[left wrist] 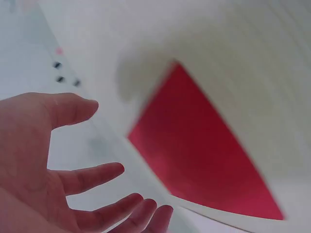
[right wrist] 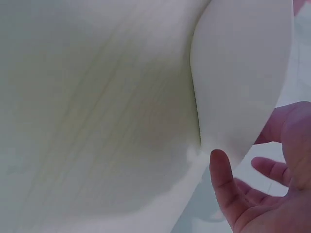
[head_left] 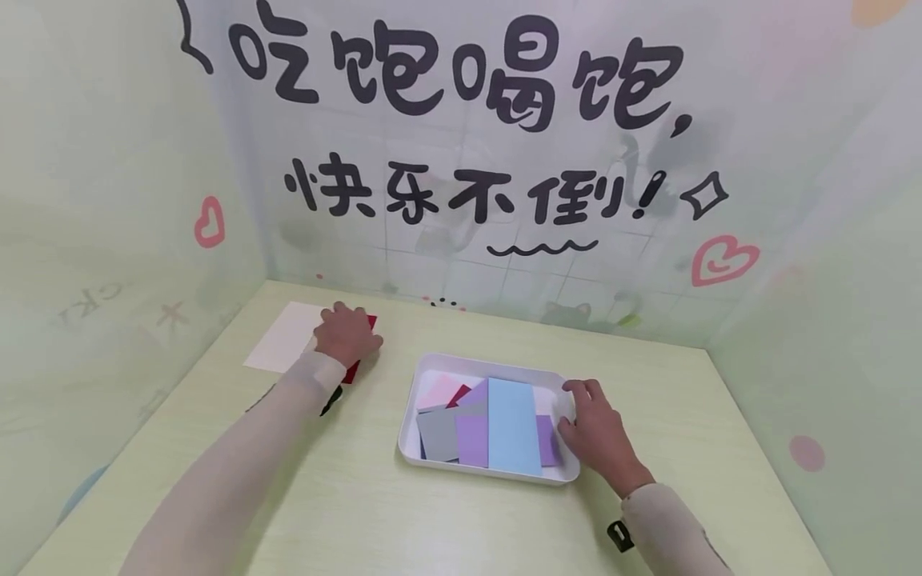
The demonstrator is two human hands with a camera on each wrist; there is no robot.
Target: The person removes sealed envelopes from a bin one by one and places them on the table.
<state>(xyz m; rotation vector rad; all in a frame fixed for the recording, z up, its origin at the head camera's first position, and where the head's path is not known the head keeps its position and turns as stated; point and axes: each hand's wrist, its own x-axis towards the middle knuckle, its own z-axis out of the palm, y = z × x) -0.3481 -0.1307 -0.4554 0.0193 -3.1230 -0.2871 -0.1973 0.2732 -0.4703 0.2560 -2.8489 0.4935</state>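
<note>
While the left hand [head_left: 346, 332] hovers or rests over the red card [left wrist: 194, 150], its fingers are loosely spread and have hold of nothing, as the left wrist view shows; the card lies on the table [head_left: 360, 504] just beside a pale pink sheet [head_left: 284, 336], perhaps laid out flat there so each colour can be seen and reached apart from the rest. The right hand [head_left: 599, 432] is at the end of the white tray [head_left: 551, 396], thumb over the rim and fingers loosely bent, showing no firm grip, likely there to steady the tray; whether it bears on the rim I cannot tell. Inside, a blue card [head_left: 513, 424] overlaps purple cards [head_left: 471, 440] and a grey card [head_left: 441, 438], the low walls keeping the loose pile together
</note>
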